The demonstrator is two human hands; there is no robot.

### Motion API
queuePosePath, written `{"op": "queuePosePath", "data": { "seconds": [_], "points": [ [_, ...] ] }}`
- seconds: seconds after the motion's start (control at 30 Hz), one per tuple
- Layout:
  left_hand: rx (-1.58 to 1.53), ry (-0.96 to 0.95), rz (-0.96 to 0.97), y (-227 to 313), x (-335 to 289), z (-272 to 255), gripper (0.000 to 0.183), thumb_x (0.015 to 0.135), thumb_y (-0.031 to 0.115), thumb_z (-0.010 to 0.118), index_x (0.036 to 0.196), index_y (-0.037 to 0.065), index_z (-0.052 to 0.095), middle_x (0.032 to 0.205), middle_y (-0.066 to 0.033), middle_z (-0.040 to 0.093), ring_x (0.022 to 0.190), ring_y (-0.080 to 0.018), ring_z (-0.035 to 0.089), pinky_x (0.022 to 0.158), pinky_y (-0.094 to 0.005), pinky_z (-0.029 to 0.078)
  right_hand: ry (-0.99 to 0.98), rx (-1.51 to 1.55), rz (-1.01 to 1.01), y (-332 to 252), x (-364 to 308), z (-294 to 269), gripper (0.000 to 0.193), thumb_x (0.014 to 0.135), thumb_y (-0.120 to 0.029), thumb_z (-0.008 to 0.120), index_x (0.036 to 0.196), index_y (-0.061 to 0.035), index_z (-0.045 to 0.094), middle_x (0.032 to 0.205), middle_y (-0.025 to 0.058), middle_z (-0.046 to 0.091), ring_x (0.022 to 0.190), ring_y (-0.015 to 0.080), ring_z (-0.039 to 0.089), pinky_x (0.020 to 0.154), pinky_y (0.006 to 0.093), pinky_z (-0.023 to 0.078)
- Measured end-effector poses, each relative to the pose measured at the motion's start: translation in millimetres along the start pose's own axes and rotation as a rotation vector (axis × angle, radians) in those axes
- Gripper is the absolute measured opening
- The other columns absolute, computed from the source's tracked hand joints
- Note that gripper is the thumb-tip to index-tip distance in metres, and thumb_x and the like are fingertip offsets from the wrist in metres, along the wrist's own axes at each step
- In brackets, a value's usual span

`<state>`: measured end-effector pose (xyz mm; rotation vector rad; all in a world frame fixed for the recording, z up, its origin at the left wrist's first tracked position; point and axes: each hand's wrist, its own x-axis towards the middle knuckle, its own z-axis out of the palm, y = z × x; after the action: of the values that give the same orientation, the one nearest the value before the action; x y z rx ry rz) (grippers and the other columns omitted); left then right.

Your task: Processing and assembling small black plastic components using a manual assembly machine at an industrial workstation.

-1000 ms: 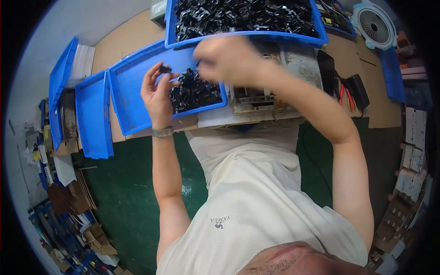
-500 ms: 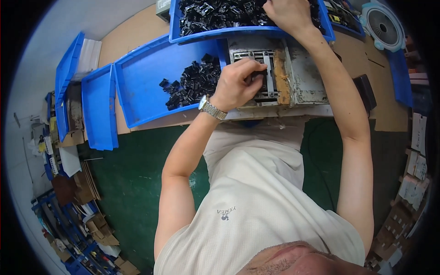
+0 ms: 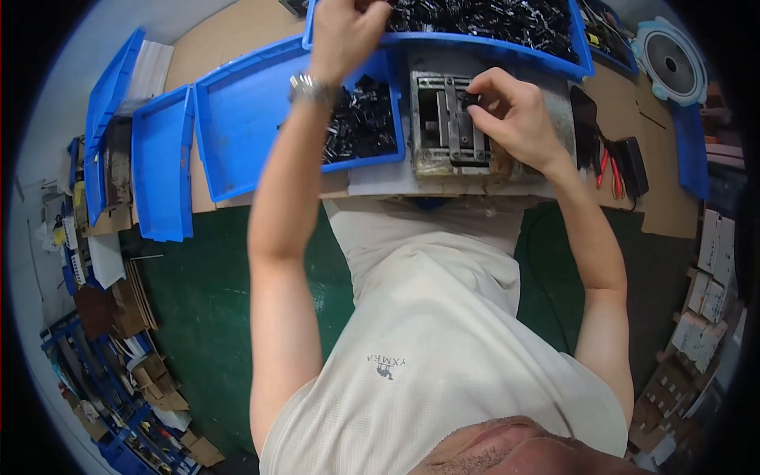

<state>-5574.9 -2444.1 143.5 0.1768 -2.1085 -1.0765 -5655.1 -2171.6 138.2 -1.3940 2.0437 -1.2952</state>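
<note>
At the metal fixture (image 3: 455,119) on the bench, my right hand (image 3: 524,119) pinches a small black part (image 3: 472,100) between thumb and fingertips, by the fixture's upper right side. My left hand (image 3: 346,36), wearing a wristwatch, is at the left end of the far blue tray (image 3: 507,49), which is heaped with black plastic parts (image 3: 483,17). Its fingers are curled together, and what they hold, if anything, is hidden. Beneath my left wrist lies the nearer blue tray (image 3: 245,119), with a pile of black parts (image 3: 366,119) at its right end.
Red-handled pliers (image 3: 608,170) and a black box-shaped object (image 3: 631,166) rest right of the fixture. A round fan (image 3: 671,67) stands at the far right. Another blue tray (image 3: 162,162) and upright white sheets (image 3: 150,79) are at the left.
My left hand has gone from the fixture up to the far tray's left end. My right hand has come down from that tray to the fixture with a black part.
</note>
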Motion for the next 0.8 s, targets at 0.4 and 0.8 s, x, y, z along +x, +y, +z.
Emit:
{"op": "queuePosePath", "data": {
  "seconds": [0.4, 0.8],
  "points": [
    [0.834, -0.355, 0.155, 10.4, 41.2, -13.3, 0.015, 0.091, 0.023, 0.070, 0.093, 0.008, 0.070, 0.093, -0.0148, 0.067, 0.090, -0.0379, 0.067, 0.079, -0.0484, 0.054, 0.042, -0.214, -0.266, 13.6, -6.6, 7.0, 0.013, 0.075, 0.001, 0.071, 0.087, 0.0031, 0.066, 0.084, 0.0129, 0.068, 0.079, 0.0277, 0.066, 0.069, 0.0350, 0.053],
    [0.252, -0.032, 0.012, -0.3, 47.2, -25.5, 0.011, 0.094, 0.013, 0.070, 0.091, 0.003, 0.073, 0.077, -0.0131, 0.071, 0.066, -0.0242, 0.069, 0.061, -0.0340, 0.054, 0.060, 0.717, 0.195, 5.2, 13.7, -29.0, 0.019, 0.095, -0.007, 0.059, 0.112, -0.0020, 0.065, 0.102, 0.0053, 0.064, 0.082, 0.0120, 0.064, 0.066, 0.0251, 0.053]
  ]
}}
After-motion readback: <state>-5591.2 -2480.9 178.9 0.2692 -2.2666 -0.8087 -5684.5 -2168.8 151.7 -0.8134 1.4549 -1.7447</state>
